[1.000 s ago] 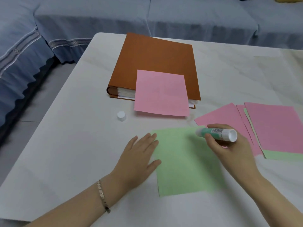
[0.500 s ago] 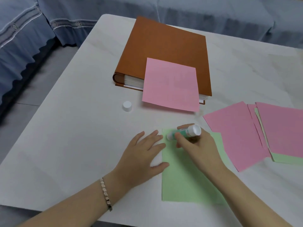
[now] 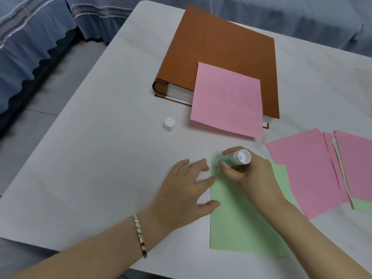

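A green sheet of paper (image 3: 237, 222) lies flat on the white table (image 3: 100, 168) in front of me. My left hand (image 3: 185, 190) rests beside it with fingers spread, fingertips and thumb touching the sheet's left edge. My right hand (image 3: 249, 172) grips a green and white glue stick (image 3: 235, 158), its tip pointing down at the sheet's top left corner. The stick's white cap (image 3: 169, 124) stands apart on the table, further back and to the left.
A thick brown album (image 3: 217, 51) lies closed at the back, with a pink sheet (image 3: 227, 99) hanging over its near edge. A fanned pile of pink and green sheets (image 3: 326, 170) lies on the right. Blue covered sofas (image 3: 30, 47) surround the table.
My right hand has carried the glue stick leftward from the green sheet's top right to its top left corner. My left hand stayed on the sheet's left edge.
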A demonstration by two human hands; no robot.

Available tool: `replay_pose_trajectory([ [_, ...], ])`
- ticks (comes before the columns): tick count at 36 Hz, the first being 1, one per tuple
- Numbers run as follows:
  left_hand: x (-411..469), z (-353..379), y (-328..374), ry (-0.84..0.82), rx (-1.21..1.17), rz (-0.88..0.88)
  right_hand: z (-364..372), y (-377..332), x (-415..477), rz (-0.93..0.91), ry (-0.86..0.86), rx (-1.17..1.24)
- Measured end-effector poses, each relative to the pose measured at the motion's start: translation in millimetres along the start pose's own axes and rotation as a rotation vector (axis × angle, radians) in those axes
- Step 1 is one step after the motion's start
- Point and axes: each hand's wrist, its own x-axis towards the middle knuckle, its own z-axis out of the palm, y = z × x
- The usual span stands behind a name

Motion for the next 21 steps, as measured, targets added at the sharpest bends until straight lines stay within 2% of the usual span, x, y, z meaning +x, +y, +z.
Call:
replay_pose_trajectory([
  [6, -0.1, -1.2, 0.3, -0.001, -0.02, -0.009, 2.1, -1.2, 7.3, -0.004, 0.045, 0.012],
  [12, 0.6, -2.5, -1.0, -0.055, -0.041, -0.025, -9.7, 5.7, -0.8, 0.03, 0.211, 0.003],
  [21, -1.9, -2.4, -0.1, -0.055, -0.01, -0.026, -6.2, 7.4, -16.0, 0.029, 0.052, -0.081],
])
